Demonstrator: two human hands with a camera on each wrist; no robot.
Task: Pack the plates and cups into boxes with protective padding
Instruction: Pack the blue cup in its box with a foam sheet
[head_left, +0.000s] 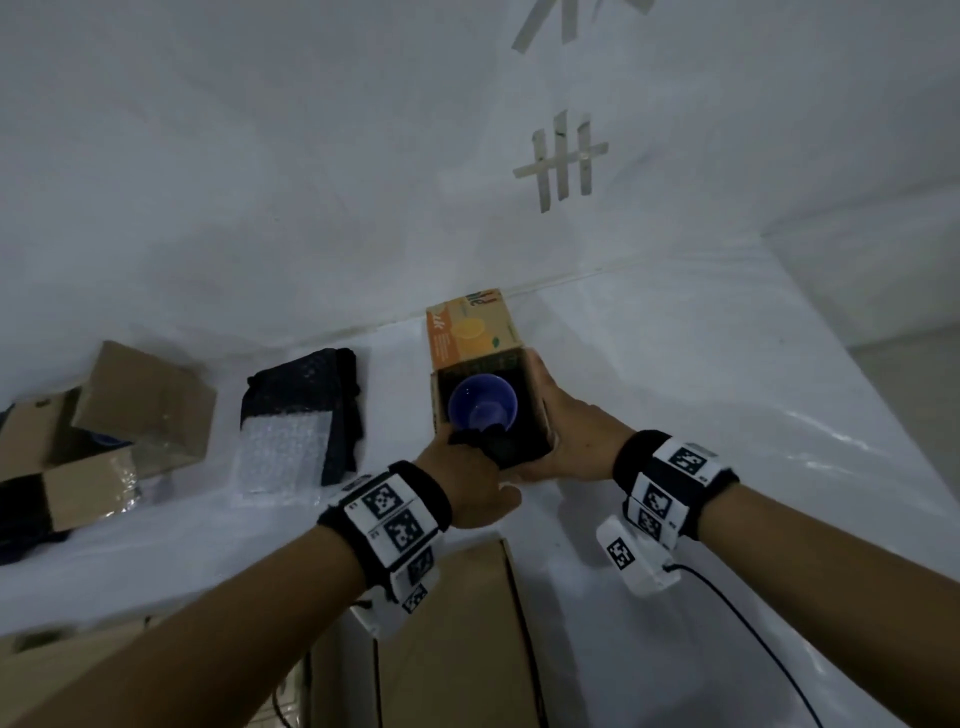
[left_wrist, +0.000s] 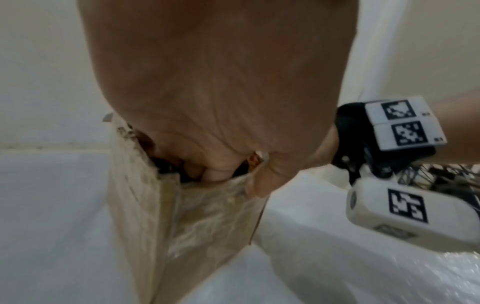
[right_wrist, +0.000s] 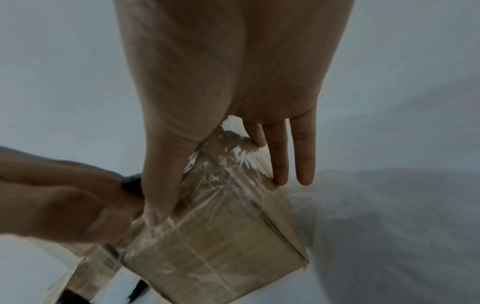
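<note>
A small cardboard box (head_left: 472, 327) with an orange printed flap stands open on the white-covered table. Inside it sits a blue cup (head_left: 483, 408), mouth up, with black padding (head_left: 498, 447) around it. My left hand (head_left: 467, 478) pinches the black padding at the box's near edge, its fingers curled into the opening (left_wrist: 207, 170). My right hand (head_left: 566, 426) grips the box's right side. In the right wrist view the thumb lies on one face and the fingers (right_wrist: 281, 164) on the other of the taped box (right_wrist: 221, 246).
A sheet of bubble wrap (head_left: 283, 457) lies on black mesh cloth (head_left: 311, 389) left of the box. Open cardboard boxes (head_left: 140, 405) stand at the far left. Another cardboard box (head_left: 457, 639) sits below my wrists. A black cable (head_left: 753, 639) trails from the right wrist.
</note>
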